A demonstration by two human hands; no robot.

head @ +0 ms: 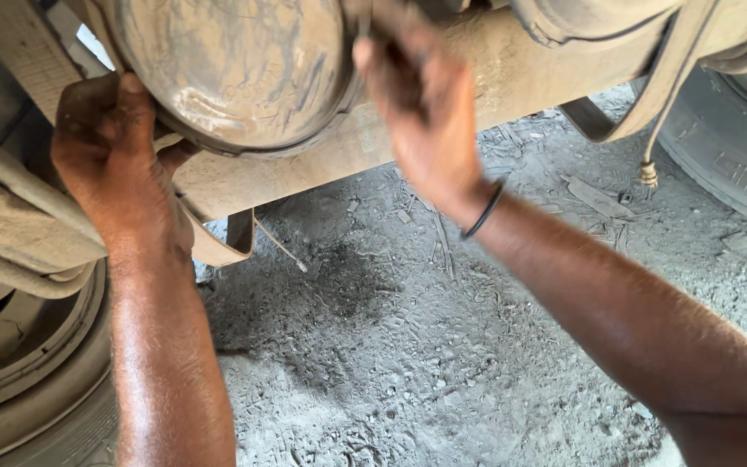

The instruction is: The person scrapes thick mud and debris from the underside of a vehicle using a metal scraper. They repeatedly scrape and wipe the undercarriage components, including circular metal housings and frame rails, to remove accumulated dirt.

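A dusty round metal housing (231, 73) bulges from the axle beam (512, 73) of a vehicle seen from below. My left hand (110, 156) grips the housing's left rim, thumb up against the metal. My right hand (425, 112) reaches up to the housing's right edge, fingers closed around something small and dark that is blurred and partly hidden. A black band (484, 212) circles my right wrist.
A tyre (728, 151) stands at the right and a wheel with its tyre (28, 372) at the lower left. A hose with a brass end (648, 173) hangs from the axle. A thin wire (280, 246) dangles near a bracket (239, 229). Below lies dusty ground (408, 346) with a dark stain.
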